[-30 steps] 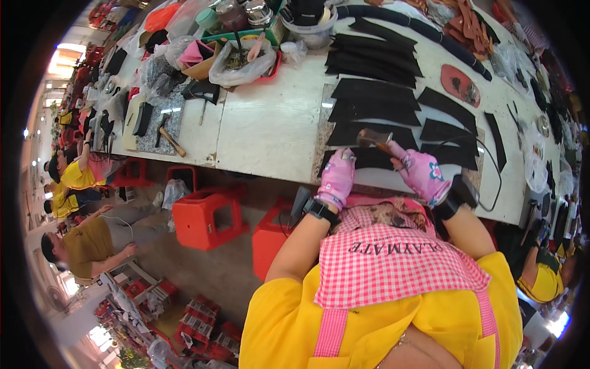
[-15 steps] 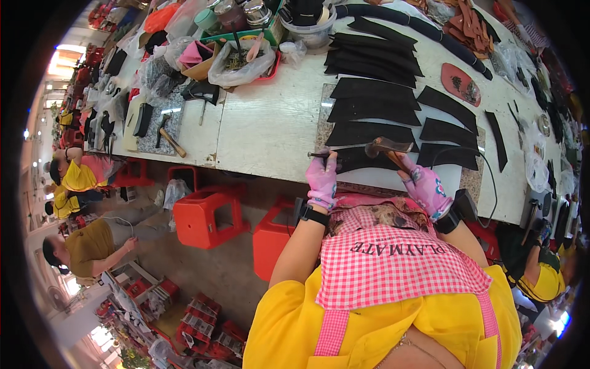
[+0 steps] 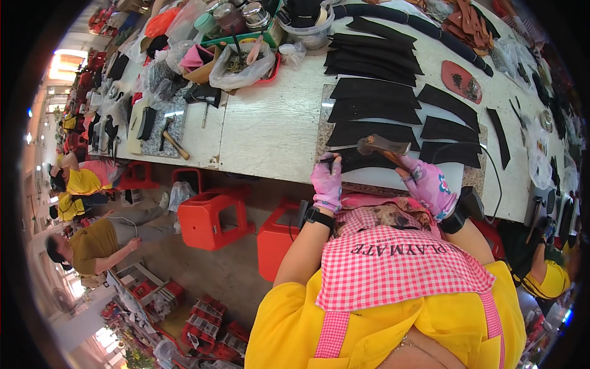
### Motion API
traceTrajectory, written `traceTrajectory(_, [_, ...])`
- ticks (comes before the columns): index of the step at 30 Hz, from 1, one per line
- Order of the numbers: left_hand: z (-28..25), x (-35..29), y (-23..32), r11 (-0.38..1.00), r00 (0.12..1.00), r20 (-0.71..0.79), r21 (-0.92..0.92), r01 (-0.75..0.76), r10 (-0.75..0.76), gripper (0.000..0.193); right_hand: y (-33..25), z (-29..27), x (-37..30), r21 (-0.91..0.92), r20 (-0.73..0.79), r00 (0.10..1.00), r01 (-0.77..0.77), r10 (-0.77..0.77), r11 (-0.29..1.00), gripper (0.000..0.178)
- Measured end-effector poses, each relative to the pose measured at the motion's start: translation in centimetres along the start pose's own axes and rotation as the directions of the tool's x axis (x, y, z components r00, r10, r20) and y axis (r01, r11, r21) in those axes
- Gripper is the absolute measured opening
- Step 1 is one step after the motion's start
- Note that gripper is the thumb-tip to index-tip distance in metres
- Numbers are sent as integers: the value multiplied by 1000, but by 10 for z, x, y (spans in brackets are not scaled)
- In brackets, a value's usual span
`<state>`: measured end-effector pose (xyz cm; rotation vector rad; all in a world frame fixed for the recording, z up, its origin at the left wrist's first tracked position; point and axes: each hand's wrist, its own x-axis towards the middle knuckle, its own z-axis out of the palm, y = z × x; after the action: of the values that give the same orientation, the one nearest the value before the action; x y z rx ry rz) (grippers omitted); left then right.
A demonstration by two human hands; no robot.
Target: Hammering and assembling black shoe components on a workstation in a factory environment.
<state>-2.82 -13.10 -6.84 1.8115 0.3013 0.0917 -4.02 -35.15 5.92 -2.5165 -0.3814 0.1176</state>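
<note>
At the bench's front edge, my left hand in a pink glove pinches a small dark rod-like tool, perhaps a punch; most of it is hidden by the fingers. My right hand, in a patterned pink glove, grips a hammer by its wooden handle. The hammer's head is raised over the nearest black curved strip, to the right of the left hand. Farther back lie several more black strips in overlapping rows, with others beside them on the right.
A red pad with small dark bits lies back right. Another hammer rests on a stone slab at the left. Behind stand a bag-lined tray and a clear tub. Red stools stand below left; co-workers sit on both sides.
The hammer head has shifted slightly left, toward my left hand. The small tool in the left hand has turned, and less of it shows.
</note>
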Motion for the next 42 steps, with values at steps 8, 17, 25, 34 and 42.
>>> traceTrajectory(8, [0,-1,-1,754,937,145,560,-344,319,12,-38,-44,8,59,50,992,111,-114,992,31])
traceTrajectory(17, [11,4,12,891,959,211,373,-258,190,16,14,30,23,-217,171,985,27,10,976,40])
traceTrajectory(25, [4,22,3,881,974,159,420,-217,164,14,17,17,0,124,85,963,-265,256,956,50])
traceTrajectory(34, [2,58,-17,715,865,280,487,-502,417,29,39,-19,-92,371,-312,654,-583,689,722,45])
traceTrajectory(42, [20,60,-50,571,701,382,408,-712,602,43,42,17,-237,535,-487,85,-758,869,374,50])
